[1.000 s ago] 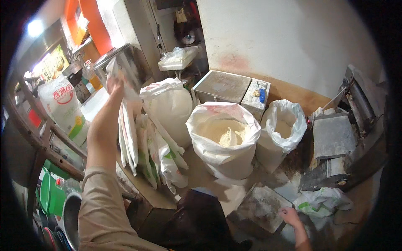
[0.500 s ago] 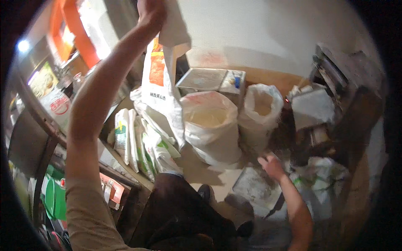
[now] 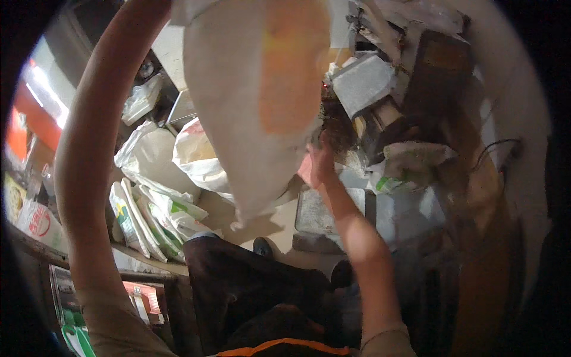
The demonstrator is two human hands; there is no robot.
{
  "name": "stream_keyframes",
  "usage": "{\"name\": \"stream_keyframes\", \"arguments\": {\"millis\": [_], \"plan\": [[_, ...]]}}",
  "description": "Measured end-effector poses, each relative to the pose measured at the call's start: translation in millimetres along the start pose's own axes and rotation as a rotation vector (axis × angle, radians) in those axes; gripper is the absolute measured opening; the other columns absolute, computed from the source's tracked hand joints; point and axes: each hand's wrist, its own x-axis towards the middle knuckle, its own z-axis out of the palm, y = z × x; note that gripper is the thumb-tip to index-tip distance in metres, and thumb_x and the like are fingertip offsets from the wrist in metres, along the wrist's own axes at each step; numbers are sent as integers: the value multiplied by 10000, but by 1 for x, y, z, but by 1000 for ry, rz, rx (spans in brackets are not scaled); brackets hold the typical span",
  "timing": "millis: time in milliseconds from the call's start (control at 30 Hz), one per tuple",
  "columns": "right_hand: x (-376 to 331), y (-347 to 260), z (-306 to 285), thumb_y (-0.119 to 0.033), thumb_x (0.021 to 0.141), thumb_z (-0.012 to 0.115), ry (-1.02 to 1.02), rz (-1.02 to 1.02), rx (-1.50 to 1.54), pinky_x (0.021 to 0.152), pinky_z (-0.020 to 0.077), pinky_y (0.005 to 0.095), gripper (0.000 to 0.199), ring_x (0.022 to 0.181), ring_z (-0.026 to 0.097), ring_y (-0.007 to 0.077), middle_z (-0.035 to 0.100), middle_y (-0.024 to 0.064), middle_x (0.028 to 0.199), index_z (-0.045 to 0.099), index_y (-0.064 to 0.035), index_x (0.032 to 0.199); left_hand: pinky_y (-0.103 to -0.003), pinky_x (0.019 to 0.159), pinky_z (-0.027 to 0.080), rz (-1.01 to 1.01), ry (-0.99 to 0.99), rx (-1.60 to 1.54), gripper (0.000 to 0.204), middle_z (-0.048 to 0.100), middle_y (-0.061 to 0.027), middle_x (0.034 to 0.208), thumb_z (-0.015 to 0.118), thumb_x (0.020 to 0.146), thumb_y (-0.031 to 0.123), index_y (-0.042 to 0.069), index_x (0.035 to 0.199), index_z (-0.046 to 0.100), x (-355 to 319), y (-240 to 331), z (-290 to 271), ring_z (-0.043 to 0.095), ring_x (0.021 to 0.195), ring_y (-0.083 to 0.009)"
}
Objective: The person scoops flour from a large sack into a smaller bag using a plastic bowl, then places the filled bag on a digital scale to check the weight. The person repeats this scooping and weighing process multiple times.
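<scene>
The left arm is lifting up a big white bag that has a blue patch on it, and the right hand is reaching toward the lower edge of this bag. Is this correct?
Not quite: the patch on the big white bag is orange, not blue, as the head view shows. The rest stands: the left arm is raised with the bag hanging from above, its hand out of frame, and the right hand reaches to the bag's lower edge.

Short tan sleeves, dark trousers
</scene>
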Motion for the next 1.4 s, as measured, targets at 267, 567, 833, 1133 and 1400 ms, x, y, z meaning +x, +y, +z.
{"name": "stream_keyframes", "arguments": {"millis": [267,567,833,1133,1400], "plan": [[-65,-186,-46,-333,939,563,323,-237,-357,963,482,420,426,1134,567,260,595,91,1235,561,-43,1251,-323,620,436,-363,-120,158,312,568,-2,708,676,860,320,11,837,635,-50,-114,-68,527,647,-125],[-184,-264,-50,-51,782,669,831,-471,-1154,772,510,360,376,904,620,220,637,87,1040,573,-23,1144,-327,629,515,-1336,-1055,234,480,695,-96,790,525,923,459,17,855,698,-291,-275,-159,654,682,-188],[-178,-239,-83,-45,749,677,832,-385,-1153,805,494,362,469,881,621,231,643,103,1052,558,13,1199,-413,985,437,-688,-1271,442,883,562,-236,1215,714,717,618,-54,1248,502,-409,-313,-16,542,1169,-355],[-163,-217,-37,-62,711,676,814,-470,-1384,845,480,364,418,915,635,264,668,143,1022,602,30,1112,-501,767,492,-451,-846,641,380,630,-222,1001,621,810,242,42,1121,532,-504,-333,22,629,944,-388],[-230,-263,-166,-106,740,615,1385,-63,-2067,938,454,469,448,1083,575,428,603,269,1157,557,14,1168,-373,632,486,-1003,-997,12,229,616,-105,754,527,863,184,33,1002,630,-390,-291,-24,607,690,-229]]}}
